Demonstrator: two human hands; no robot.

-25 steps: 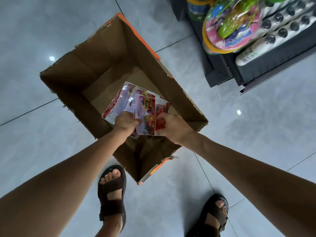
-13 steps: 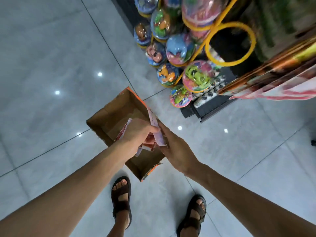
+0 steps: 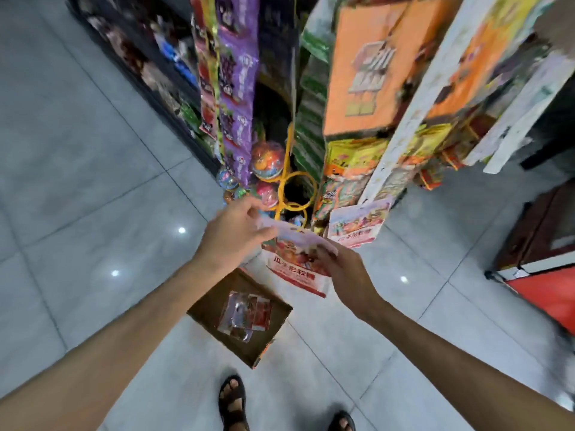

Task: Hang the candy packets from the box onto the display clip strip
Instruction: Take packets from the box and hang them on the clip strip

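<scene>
Head view, both hands [image 3: 231,236] raised candy packets [image 3: 298,259] above box [image 3: 214,301], near clip strip [image 3: 401,132]

Both bare arms reached forward, forearms converging toward centre of view. Left hand [image 3: 232,236] was raised higher, back of hand toward camera, thumb and fingers pinched on top edge of candy packets [image 3: 295,259]. Right hand [image 3: 345,272] sat just beside and slightly lower, fingers curled closed on same packets from right side. Hands were near each other, not touching. Sandalled feet stood at bottom of frame.
</scene>
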